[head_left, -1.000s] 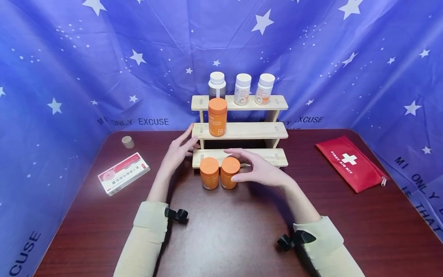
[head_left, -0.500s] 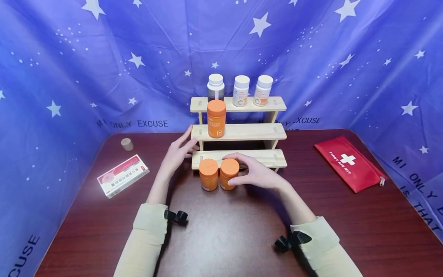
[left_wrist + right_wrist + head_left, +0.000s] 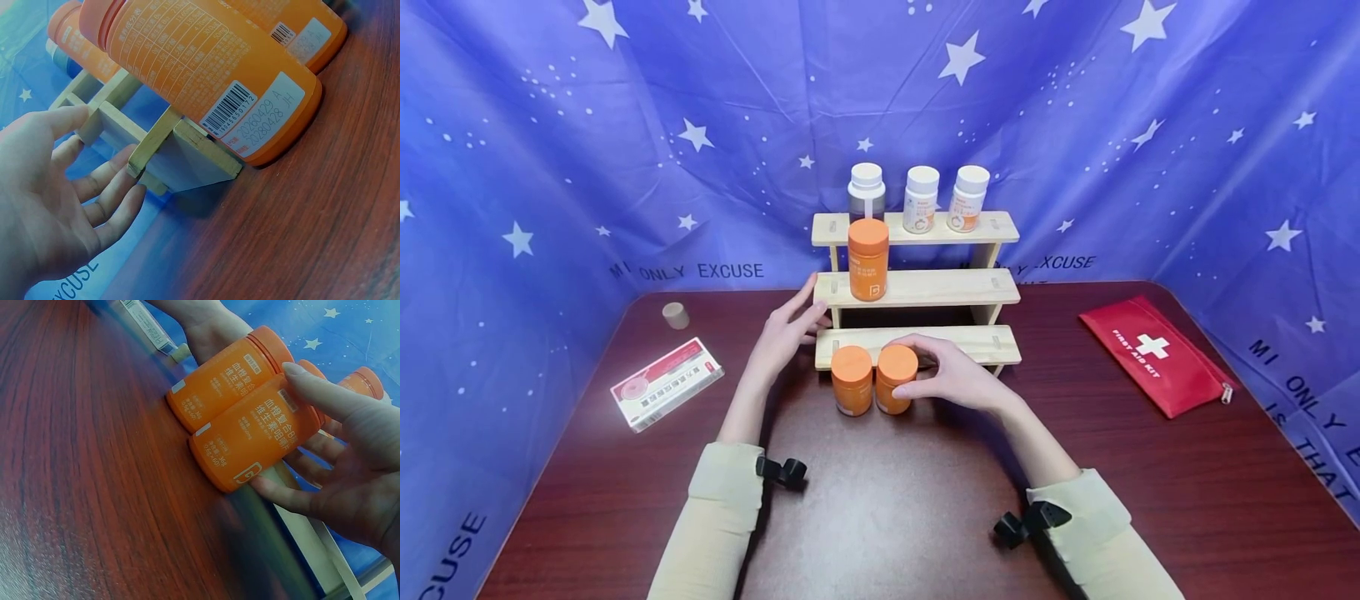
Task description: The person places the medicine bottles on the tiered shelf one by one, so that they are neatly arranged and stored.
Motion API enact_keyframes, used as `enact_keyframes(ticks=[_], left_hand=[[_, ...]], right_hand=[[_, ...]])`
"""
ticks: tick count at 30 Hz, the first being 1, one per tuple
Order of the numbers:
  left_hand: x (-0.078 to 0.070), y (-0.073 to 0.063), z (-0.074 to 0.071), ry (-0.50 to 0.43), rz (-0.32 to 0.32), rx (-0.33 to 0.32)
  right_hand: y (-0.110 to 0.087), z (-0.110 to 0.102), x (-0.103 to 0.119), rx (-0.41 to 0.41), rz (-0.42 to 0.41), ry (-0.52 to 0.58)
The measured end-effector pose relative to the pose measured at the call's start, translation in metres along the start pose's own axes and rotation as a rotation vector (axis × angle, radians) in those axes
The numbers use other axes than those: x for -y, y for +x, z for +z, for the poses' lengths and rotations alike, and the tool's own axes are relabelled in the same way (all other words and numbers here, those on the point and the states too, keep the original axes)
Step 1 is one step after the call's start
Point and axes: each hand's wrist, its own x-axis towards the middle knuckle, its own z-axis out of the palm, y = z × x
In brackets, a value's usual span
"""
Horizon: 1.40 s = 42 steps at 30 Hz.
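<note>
In the head view, my right hand (image 3: 951, 373) holds the right one of two orange pill bottles (image 3: 895, 392) standing side by side before a three-tier wooden shelf (image 3: 940, 287). Its thumb lies along the near side by the cap, with the fingers round the far side, as the right wrist view shows. The left orange bottle (image 3: 852, 393) stands close beside it. My left hand (image 3: 780, 336) rests at the left end of the shelf. In the left wrist view its loosely bent fingers (image 3: 103, 181) touch the ends of the boards. A third orange bottle (image 3: 868, 265) stands on the middle tier.
Three white-capped bottles stand on the top tier, including a grey-and-white one (image 3: 867, 193) behind the orange bottle. A medicine box (image 3: 667, 383) and a small beige cylinder (image 3: 676, 315) lie at left. A red first aid pouch (image 3: 1157, 357) lies at right. Starry blue cloth surrounds the table.
The view has tilted slightly, so the whole scene sits a little lower in the frame. Both hands and the bottles keep their places.
</note>
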Motion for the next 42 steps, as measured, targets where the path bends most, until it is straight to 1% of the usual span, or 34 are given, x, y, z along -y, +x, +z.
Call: enact_keyframes(ticks=[10, 16, 21, 29, 33, 42], left_hand=[[0.001, 0.000, 0.000, -0.003, 0.005, -0.003], [0.000, 0.001, 0.001, -0.004, -0.002, 0.004], [-0.002, 0.002, 0.002, -0.008, -0.001, 0.002], [-0.001, 0.002, 0.001, -0.013, -0.002, 0.000], [-0.001, 0.001, 0.001, -0.006, -0.002, -0.002], [0.000, 0.000, 0.000, 0.012, -0.009, -0.001]], right_hand=[[-0.002, -0.002, 0.000, -0.036, -0.050, 0.017], [-0.004, -0.010, 0.006, -0.050, -0.058, 0.031], [-0.003, -0.019, 0.014, -0.042, -0.068, 0.036], [-0.003, -0.039, 0.038, -0.050, -0.073, -0.060], [-0.002, -0.048, 0.048, -0.059, -0.092, -0.115], [0.003, -0.066, 0.071, -0.075, -0.073, -0.170]])
